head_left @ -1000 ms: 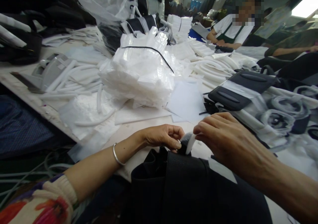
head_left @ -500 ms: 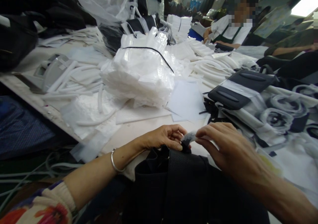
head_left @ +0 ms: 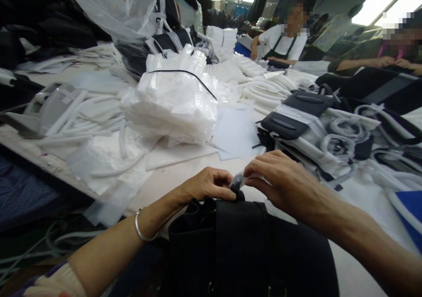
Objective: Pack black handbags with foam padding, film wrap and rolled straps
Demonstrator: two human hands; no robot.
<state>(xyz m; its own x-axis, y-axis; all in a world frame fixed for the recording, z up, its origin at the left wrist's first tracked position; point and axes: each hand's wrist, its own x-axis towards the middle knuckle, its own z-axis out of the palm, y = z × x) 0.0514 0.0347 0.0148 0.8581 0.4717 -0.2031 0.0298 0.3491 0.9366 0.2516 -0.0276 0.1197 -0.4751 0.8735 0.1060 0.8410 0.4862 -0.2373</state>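
So the bag's (head_left: pixel 244 248) wrapped loop (head_left: pixel 236 185) sits between left hand (head_left: pixel 208 184) and right hand (head_left: pixel 284 180).

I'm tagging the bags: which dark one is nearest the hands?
The black bag at bottom centre, just below the left hand and right hand; the other dark bags lie farther off.

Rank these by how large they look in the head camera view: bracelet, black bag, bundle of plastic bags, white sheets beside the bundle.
1. Black bag, though it is also nearest the camera
2. Bundle of plastic bags
3. White sheets
4. Bracelet
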